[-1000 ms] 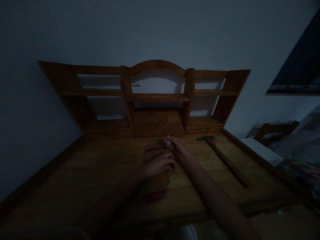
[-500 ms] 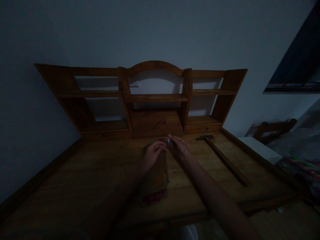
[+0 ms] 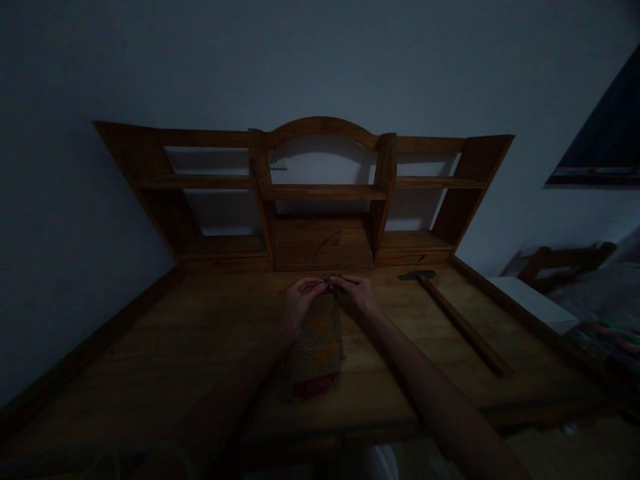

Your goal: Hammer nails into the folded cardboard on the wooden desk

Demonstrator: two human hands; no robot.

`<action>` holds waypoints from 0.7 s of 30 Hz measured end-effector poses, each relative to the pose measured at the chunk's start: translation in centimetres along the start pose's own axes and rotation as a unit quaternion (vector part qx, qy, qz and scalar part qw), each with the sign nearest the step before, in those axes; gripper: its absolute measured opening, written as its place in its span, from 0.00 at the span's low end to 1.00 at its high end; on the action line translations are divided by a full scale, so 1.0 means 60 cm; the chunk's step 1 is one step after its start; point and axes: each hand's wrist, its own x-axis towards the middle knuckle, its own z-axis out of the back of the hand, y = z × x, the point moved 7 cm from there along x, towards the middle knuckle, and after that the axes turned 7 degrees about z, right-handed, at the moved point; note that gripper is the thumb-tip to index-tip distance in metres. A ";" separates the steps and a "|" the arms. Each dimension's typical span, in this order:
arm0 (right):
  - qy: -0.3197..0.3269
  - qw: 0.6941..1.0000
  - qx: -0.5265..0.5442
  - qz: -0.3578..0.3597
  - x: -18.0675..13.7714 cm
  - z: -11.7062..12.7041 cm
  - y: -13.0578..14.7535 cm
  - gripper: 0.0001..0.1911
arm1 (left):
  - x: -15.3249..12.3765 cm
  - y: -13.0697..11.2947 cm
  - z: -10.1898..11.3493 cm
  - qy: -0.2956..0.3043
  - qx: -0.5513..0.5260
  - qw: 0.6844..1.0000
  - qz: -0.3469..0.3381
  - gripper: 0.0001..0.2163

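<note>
A flat, patterned packet [image 3: 317, 343] with yellowish-orange content and a red band at its near end lies lengthwise on the wooden desk. At its far end, my left hand [image 3: 299, 305] pinches with thumb and fingers closed. My right hand [image 3: 356, 292] is closed in a pinch opposite, its fingertips almost touching the left ones. A small bit of red shows between the fingertips, seemingly the packet's far edge. Dim light hides the finer detail there. To the right of my right forearm lies a hammer [image 3: 457, 323] with a long wooden handle and a dark head.
A wooden shelf unit [image 3: 325, 193] with an arched middle stands along the desk's back. Raised wooden rims edge the desk [image 3: 200, 340]. Beyond the right rim are a white surface [image 3: 533, 301] and a wooden chair back [image 3: 567, 263].
My fingertips have come together over the packet's far end. The small black-and-white striped piece at my right fingertips no longer shows; red shows there instead. The view has shifted slightly left.
</note>
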 end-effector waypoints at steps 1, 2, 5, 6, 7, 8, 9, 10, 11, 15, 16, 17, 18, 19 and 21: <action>0.005 1.000 -0.003 0.002 0.001 -0.001 -0.001 0.13 | 0.001 -0.001 0.002 -0.006 0.003 1.000 -0.004 0.13; 0.010 1.000 -0.006 0.003 0.001 -0.002 -0.002 0.13 | 0.003 -0.002 0.003 -0.010 0.005 1.000 -0.008 0.13; 0.029 0.999 -0.015 0.000 -0.002 -0.008 -0.006 0.13 | 0.006 -0.002 0.005 -0.013 0.016 1.000 -0.011 0.13; 0.035 0.999 -0.018 -0.004 -0.004 -0.011 -0.008 0.14 | 0.007 -0.001 0.005 -0.013 0.018 1.000 -0.010 0.13; 0.040 0.999 -0.021 -0.008 -0.006 -0.013 -0.010 0.14 | 0.007 -0.001 0.005 -0.014 0.019 1.000 -0.008 0.13; 0.042 0.999 -0.024 -0.012 -0.007 -0.014 -0.012 0.15 | 0.007 0.000 0.005 -0.014 0.018 1.000 -0.006 0.12; 0.044 0.999 -0.026 -0.016 -0.009 -0.015 -0.014 0.15 | 0.007 0.000 0.004 -0.014 0.018 1.000 -0.006 0.12; 0.044 0.998 -0.028 -0.019 -0.010 -0.016 -0.015 0.15 | 0.007 -0.001 0.004 -0.015 0.018 1.000 -0.006 0.12; 0.045 0.998 -0.029 -0.022 -0.010 -0.017 -0.016 0.16 | 0.006 -0.001 0.003 -0.016 0.018 1.000 -0.007 0.12; 0.053 0.998 -0.032 -0.031 -0.012 -0.018 -0.009 0.15 | 0.003 -0.003 0.002 -0.021 0.017 1.000 -0.004 0.12; 0.055 0.997 -0.033 -0.034 -0.013 -0.018 -0.006 0.15 | 0.002 -0.004 0.002 -0.023 0.018 1.000 0.000 0.12; 0.055 0.997 -0.032 -0.037 -0.013 -0.018 -0.002 0.15 | 0.001 -0.005 0.001 -0.024 0.022 0.999 0.002 0.12; 0.056 0.997 -0.032 -0.040 -0.014 -0.018 0.001 0.15 | -0.001 -0.007 0.001 -0.026 0.028 0.999 0.002 0.12; 0.057 0.997 -0.030 -0.043 -0.015 -0.019 0.003 0.15 | -0.002 -0.009 0.001 -0.028 0.036 0.999 0.001 0.11; 0.061 0.996 -0.024 -0.052 -0.017 -0.021 0.006 0.14 | -0.003 -0.013 0.002 -0.030 0.053 0.998 -0.001 0.11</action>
